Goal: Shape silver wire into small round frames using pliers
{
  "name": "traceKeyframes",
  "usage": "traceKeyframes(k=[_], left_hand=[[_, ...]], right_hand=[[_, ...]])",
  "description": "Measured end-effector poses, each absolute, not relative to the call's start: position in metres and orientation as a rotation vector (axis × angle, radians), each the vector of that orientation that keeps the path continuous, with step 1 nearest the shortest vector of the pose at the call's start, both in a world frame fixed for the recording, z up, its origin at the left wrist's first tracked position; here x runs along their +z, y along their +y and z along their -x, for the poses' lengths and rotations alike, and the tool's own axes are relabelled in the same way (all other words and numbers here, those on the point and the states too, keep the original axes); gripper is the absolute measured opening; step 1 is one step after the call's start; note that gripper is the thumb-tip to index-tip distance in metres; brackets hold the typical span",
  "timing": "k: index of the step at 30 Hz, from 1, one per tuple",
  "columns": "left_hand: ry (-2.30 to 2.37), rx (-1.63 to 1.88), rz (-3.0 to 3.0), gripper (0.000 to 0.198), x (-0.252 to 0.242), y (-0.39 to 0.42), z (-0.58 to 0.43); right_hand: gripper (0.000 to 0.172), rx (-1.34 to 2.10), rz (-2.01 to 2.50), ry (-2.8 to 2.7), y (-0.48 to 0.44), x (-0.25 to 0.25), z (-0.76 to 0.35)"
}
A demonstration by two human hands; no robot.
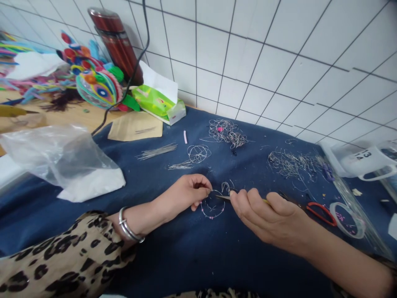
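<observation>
My left hand [186, 194] pinches the edge of a thin wire ring [212, 207] strung with small pink beads, which lies on the dark blue cloth [173, 248]. My right hand [266, 215] is closed round a slim pointed tool [228, 198] whose tip meets the ring's top, beside some curled wire loops [228, 187]. A silver bangle [128, 228] sits on my left wrist, below a leopard-print sleeve.
Tangles of wire [228, 134] [291, 163], a coiled wire flower [198, 154] and straight wire bundles [156, 151] lie further back. Red-handled scissors [321, 212] and a clear round lid [347, 219] sit right. A plastic bag [62, 161], tissue pack [158, 103], red flask [116, 41] and colourful paper craft [96, 85] stand left.
</observation>
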State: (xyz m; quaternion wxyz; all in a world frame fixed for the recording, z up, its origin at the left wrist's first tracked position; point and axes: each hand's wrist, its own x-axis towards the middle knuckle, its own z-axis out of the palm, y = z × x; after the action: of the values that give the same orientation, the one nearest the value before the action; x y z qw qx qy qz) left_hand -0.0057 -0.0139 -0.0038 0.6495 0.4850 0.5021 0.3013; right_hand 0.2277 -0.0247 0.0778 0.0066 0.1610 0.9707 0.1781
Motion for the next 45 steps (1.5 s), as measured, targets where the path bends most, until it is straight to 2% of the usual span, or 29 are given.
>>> traceKeyframes(k=[4,9,13,18,29,45], left_hand=[[1.111,0.713,-1.087,0.010,-0.007,-0.014,0.007],[1.100,0.733,-1.077,0.010,-0.007,-0.014,0.006],[1.107,0.735,-1.097,0.009,-0.005,-0.014,0.006],[1.100,0.718,-1.140,0.011,-0.007,-0.014,0.006],[1.069,0.682,-1.165,0.012,-0.014,-0.012,0.009],[1.094,0.692,-1.151,0.010,-0.016,-0.010,0.007]], right_hand=[[0.040,0.588,-0.438,3.067,-0.028,0.085,-0.224],[0.033,1.118,-0.206,2.946,-0.030,0.085,-0.219],[0.036,1.218,-0.159,2.848,-0.028,0.076,-0.213],[0.035,1.229,-0.145,2.805,-0.025,0.068,-0.208],[0.032,0.976,-0.369,2.893,-0.017,0.060,-0.225],[0.037,1.090,-0.300,2.784,-0.029,0.067,-0.212]])
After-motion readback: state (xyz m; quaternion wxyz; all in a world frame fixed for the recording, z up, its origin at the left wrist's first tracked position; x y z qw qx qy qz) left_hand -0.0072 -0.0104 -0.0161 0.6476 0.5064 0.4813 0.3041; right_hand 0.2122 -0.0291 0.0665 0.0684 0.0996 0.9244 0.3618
